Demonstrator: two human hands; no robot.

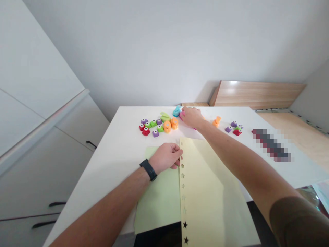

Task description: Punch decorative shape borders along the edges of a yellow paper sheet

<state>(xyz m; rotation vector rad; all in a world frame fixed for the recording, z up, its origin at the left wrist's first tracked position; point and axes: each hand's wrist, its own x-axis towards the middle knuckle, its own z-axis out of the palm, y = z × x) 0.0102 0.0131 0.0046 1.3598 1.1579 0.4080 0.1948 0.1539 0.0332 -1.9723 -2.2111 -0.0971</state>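
Pale-yellow rectangular paper sheet [203,178], left edge punched with shapes, pinched there by left hand [167,157]; right hand [191,117] at pink plastic punch [181,116]; cannot tell whether grasping.

The white worktop [115,147] carries small punches [146,131] in two clusters, larger punches [167,127] between them, a green sheet [159,206] and a yellow sheet [205,192] overhanging the near edge, and a pixelated item [272,145] at right.

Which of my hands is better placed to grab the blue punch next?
Your right hand, probably: it is toward the back of the table, beside the blue punch. Your left hand is farther off, holding the yellow paper by its edge.
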